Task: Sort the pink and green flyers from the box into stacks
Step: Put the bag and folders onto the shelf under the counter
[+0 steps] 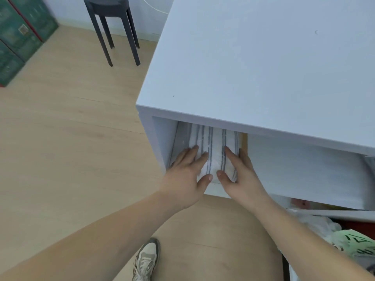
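1. A dark green cabinet (18, 37) stands at the far left on the pale wooden floor (71, 138).
2. A dark stool (113, 27) stands on the floor near the back wall, left of the worktop.
3. A grey and white shoe (146, 258) shows on the floor at the bottom, between the two forearms.
4. The left hand (186, 173) reaches into the open compartment (164, 138) under the worktop. Its fingers lie straight and spread on a folded striped cloth (215, 151), and its thumb touches the cloth's near end.
5. The cloth is white with grey stripes and lies on the compartment's floor, between the two hands.
6. The right hand (241, 175) rests on the cloth's right side, with straight fingers along that edge and the thumb at the near end. Neither hand is curled round anything.
7. The white worktop (263, 67) fills the upper right.
8. A green flyer (353, 244) with black marks lies at the lower right corner, below the worktop and beside crumpled white plastic (316, 224). It is well apart from both hands.
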A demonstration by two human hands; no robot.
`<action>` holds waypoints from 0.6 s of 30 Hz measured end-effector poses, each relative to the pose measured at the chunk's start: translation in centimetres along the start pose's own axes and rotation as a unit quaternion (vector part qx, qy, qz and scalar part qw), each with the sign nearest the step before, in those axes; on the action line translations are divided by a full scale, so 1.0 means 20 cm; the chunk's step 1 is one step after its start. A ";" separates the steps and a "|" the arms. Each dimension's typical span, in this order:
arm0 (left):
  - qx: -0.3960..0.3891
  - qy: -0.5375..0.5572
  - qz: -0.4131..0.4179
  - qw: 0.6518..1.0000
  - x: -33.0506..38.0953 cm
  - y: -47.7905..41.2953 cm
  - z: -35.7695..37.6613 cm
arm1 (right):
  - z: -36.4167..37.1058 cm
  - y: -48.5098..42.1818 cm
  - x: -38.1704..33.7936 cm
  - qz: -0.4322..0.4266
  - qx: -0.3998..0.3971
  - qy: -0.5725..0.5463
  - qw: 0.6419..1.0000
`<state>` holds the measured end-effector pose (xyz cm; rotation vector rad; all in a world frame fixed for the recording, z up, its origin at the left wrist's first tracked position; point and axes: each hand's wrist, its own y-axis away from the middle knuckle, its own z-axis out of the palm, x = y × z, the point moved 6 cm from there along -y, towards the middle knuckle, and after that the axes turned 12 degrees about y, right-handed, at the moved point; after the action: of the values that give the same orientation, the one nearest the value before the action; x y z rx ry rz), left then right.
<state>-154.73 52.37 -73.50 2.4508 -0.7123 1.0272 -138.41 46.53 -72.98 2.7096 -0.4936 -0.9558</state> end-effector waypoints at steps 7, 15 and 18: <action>-0.051 -0.064 -0.048 0.995 0.07 0.03 -0.07 | -0.08 0.03 -0.06 0.019 0.031 0.069 0.997; -0.010 0.164 -0.113 0.980 0.76 0.64 -0.29 | -0.49 0.72 -0.26 0.084 -0.011 -0.042 0.995; -0.012 0.246 -0.114 0.963 1.21 0.75 -0.35 | -0.87 1.00 -0.34 0.065 0.015 -0.039 0.997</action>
<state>-152.85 36.87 -48.74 2.0623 -0.2703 1.4378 -136.96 32.52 -49.59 2.6359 -0.6947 -1.0291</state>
